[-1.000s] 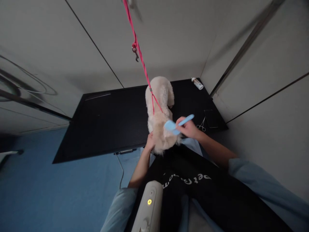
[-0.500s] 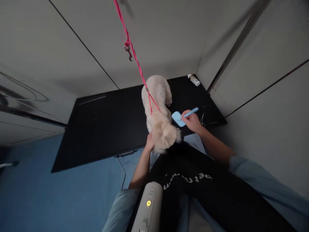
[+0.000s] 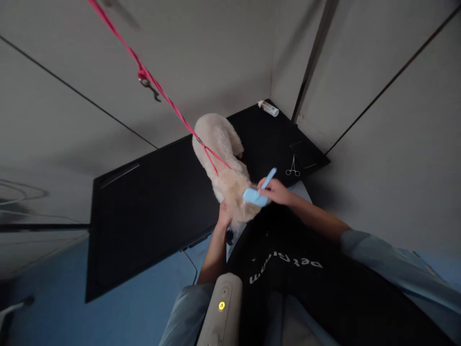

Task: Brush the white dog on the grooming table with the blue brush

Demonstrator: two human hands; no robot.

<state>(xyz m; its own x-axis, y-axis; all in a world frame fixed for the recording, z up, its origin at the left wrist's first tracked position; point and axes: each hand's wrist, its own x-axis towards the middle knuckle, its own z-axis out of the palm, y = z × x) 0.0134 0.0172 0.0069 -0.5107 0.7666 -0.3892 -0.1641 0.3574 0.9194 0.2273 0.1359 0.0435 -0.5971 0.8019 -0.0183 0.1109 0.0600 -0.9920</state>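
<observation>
A white, curly-coated dog [image 3: 216,137] stands on a black grooming table [image 3: 151,202], its cream-coloured head toward me. My left hand [image 3: 225,215] holds the side of the dog's head from below; its fingers are partly hidden in the fur. Closed around the handle of a light-blue slicker brush [image 3: 255,196] is my right hand [image 3: 276,190]. The brush's head lies against the fur on the dog's head, and its bristle side is turned away from me. A pink grooming loop [image 3: 173,106] runs down to the dog's neck.
Scissors-like clamps [image 3: 293,167] lie beside a dark flat item at the table's right end. A white bottle [image 3: 268,108] rests on its side near the back corner. Grey walls border the table's back and right. A metal hook [image 3: 153,91] hangs on the leash.
My right hand has brought the brush from beside the dog onto its head. My left hand stays at the head. The whole view has turned and shifted.
</observation>
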